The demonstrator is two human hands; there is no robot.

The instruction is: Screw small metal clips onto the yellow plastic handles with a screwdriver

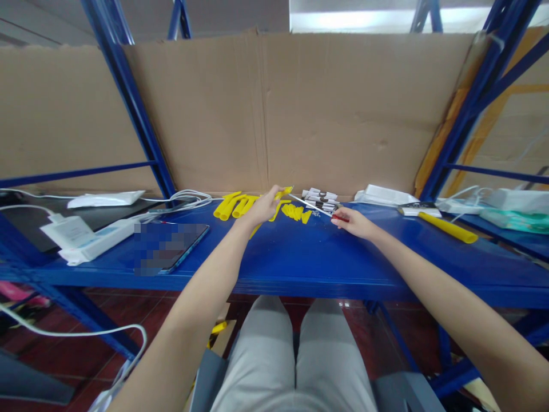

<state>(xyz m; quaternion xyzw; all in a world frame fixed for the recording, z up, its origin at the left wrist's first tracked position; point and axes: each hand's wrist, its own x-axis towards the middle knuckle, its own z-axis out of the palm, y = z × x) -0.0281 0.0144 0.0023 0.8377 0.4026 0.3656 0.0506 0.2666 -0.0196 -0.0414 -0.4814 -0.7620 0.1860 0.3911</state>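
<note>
My left hand [266, 205] is closed around a yellow plastic piece [286, 190], held a little above the blue tabletop. My right hand [354, 222] grips the red handle of what looks like a screwdriver [313, 206]. Its long thin metal shaft points left, and the tip reaches close to the yellow piece; I cannot tell whether they touch. Several yellow tubes [231, 206] lie just left of my left hand. Between the hands is a row of small yellow pieces [295, 212]. Behind the shaft sit stacked black-and-white small packs [319, 197].
On the left are a phone [189, 249], a white power strip [105, 240] with a charger, and coiled white cable [193, 198]. To the right lie a white packet [384, 195] and a yellow tube [448, 228]. A cardboard wall [300, 114] stands behind, between blue metal posts.
</note>
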